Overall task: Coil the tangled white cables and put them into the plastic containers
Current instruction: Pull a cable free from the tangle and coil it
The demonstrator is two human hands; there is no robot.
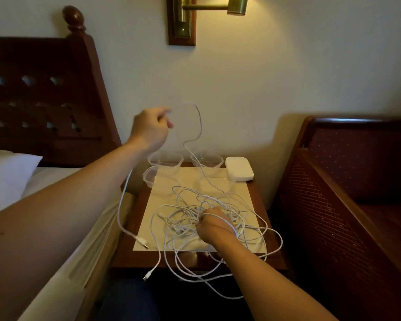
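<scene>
Tangled white cables (pixel 208 218) before three cable-free plastic containers (pixel 165 159)

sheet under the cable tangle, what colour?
Pale cream, plain with no pattern: the sheet lies on the dark wooden nightstand. Head view, the only one.

Head-worn view, facing forward and down, close over nightstand (pixel 259 195)

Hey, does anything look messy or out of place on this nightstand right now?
Yes. The white cables are one big knot on the paper mat, with loops spilling over the nightstand's front edge. The left hand lifts one strand high; the right hand presses on the knot. The plastic containers hold no cable.
</scene>
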